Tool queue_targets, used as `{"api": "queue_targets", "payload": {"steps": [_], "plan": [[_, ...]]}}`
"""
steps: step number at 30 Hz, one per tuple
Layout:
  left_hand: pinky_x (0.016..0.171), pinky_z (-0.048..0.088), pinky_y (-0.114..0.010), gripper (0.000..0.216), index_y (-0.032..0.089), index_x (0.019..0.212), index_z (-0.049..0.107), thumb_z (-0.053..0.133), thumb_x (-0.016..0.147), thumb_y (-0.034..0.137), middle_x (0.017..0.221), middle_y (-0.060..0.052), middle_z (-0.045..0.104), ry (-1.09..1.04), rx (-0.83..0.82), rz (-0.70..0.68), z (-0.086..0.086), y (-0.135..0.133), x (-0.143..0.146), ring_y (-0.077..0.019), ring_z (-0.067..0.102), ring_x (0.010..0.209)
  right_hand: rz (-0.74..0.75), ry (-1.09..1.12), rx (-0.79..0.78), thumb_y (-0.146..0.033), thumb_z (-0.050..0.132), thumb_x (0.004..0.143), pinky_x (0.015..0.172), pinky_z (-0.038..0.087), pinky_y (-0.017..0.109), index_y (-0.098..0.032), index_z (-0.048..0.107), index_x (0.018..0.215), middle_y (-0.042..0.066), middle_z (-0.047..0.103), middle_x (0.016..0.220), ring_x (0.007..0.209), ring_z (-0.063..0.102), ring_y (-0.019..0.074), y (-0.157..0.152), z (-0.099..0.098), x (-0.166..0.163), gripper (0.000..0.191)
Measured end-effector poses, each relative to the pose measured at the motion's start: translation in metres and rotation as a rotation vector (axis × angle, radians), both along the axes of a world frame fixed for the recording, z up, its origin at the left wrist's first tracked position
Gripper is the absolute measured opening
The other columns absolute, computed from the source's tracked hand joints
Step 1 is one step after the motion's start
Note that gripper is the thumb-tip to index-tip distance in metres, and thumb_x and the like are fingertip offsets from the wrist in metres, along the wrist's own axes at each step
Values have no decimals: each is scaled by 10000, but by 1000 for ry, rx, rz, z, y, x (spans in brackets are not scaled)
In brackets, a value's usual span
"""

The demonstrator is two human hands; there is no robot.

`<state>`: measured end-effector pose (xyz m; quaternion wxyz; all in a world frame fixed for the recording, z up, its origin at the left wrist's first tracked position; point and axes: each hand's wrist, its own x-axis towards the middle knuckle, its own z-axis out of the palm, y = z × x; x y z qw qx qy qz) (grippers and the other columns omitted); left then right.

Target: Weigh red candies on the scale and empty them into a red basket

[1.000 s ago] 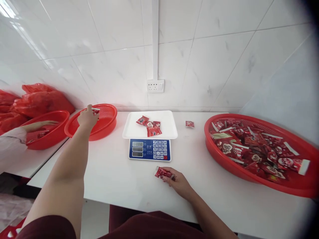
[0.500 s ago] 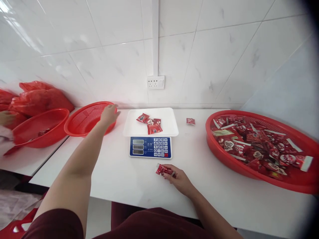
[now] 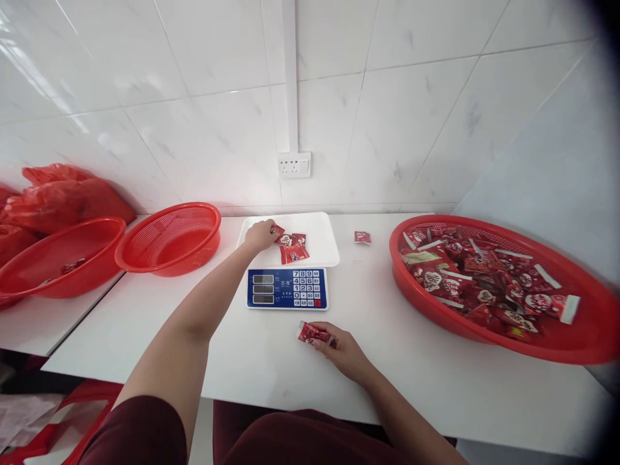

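Note:
My left hand (image 3: 260, 236) reaches over the white weighing tray (image 3: 322, 252), its fingers closed on the edge of a small red packet (image 3: 277, 230). Beside those fingers lie several more red packets (image 3: 294, 253) with white and dark print, some overlapping. In front of the tray is the scale's blue keypad panel (image 3: 287, 289). Close to my body, my right hand (image 3: 341, 349) grips a red packet (image 3: 312, 333) just above the table, with its pale end pointing left.
A wide red basket (image 3: 436, 316) full of red packets stands at the right. One loose packet (image 3: 362, 237) lies between it and the tray. At the left are a perforated red basket (image 3: 169, 258), another red basket (image 3: 92, 284) with a few packets, and red plastic bags (image 3: 72, 200).
My left hand has moved right, from the perforated basket's rim to the packets on the tray. My right hand keeps its packet in nearly the same place. The co-worker's hand has left view.

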<state>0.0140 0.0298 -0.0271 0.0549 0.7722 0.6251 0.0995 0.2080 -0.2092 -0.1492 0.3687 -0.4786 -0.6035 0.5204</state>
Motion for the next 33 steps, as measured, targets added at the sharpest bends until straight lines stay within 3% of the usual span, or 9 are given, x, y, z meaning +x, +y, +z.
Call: {"api": "queue_targets", "payload": {"steps": [6, 12, 17, 21, 28, 33], "plan": [[715, 455, -308, 320, 235, 1091, 507, 480, 777, 183, 1077, -82, 513, -100, 186, -56, -8, -18, 3, -222, 574, 891, 6, -41, 26, -387, 523, 803, 814, 464, 366, -242, 563, 1115, 38, 644, 1042, 912, 594, 204, 0, 1, 1, 347], [817, 440, -309, 293, 236, 1065, 529, 494, 785, 157, 1105, -66, 507, -167, 339, -101, 6, -28, -29, -217, 529, 994, 3, -41, 43, -390, 527, 800, 829, 463, 368, -239, 566, 1115, 40, 645, 1052, 926, 596, 206, -1, 2, 1, 351], [775, 431, -336, 321, 189, 1123, 516, 454, 823, 285, 1149, -59, 490, -148, 412, 97, 28, -27, -91, -233, 517, 1017, 6, -37, 23, -387, 537, 792, 827, 465, 355, -239, 575, 1105, 36, 651, 1037, 913, 604, 201, -1, 4, 0, 348], [716, 437, -411, 343, 212, 1132, 503, 430, 831, 358, 1177, -82, 476, -113, 411, 249, 38, -28, -141, -299, 530, 987, 15, -43, 25, -369, 534, 800, 831, 462, 355, -239, 569, 1108, 34, 647, 1047, 920, 600, 197, 0, 3, 0, 336], [753, 389, -564, 430, 229, 1109, 515, 486, 761, 480, 1208, -120, 465, -170, 347, 447, 26, -30, -208, -409, 488, 1031, 12, -54, 24, -374, 532, 804, 849, 452, 358, -232, 562, 1117, 39, 644, 1056, 930, 600, 198, 0, 3, -1, 344], [820, 330, -594, 546, 199, 1169, 498, 470, 746, 544, 1226, -154, 490, -157, 374, 434, 16, -28, -218, -444, 394, 1140, 13, -68, 28, -382, 531, 805, 839, 456, 350, -225, 561, 1114, 43, 644, 1054, 930, 599, 196, -1, 4, -2, 348]]}}
